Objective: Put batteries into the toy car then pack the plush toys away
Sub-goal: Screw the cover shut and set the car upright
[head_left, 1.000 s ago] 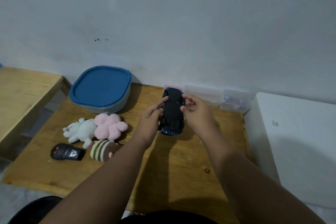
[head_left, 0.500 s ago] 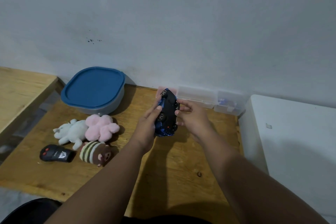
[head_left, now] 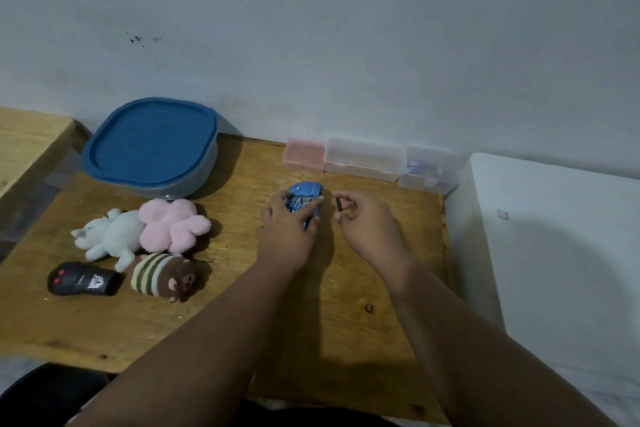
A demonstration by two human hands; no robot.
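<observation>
The toy car (head_left: 304,198) lies on the wooden table (head_left: 346,305), turned so that its blue underside faces up, and the left hand (head_left: 289,230) is closed over it, fingers wrapped around the body to hold it steady. Just to its right, the right hand (head_left: 363,222) is held apart from the car with thumb and forefinger pinched together on a small dark flat piece (head_left: 338,204); it is probably the battery cover, though it is too small to be sure.

Step in hand, as judged: the battery step, with the compartment being opened. No loose batteries are visible on the table. They may be in the clear plastic boxes (head_left: 391,159) against the wall, but their contents cannot be made out.

The next move calls for setting the dark piece down within reach, fetching the batteries, and seating them while the left hand keeps the car from rolling.

The three plush toys (head_left: 145,236) sit in a cluster left of the car, near the blue-lidded container (head_left: 152,146), whose lid is on. Packing is not yet begun. A black remote control (head_left: 83,283) lies beside the plush toys.
</observation>
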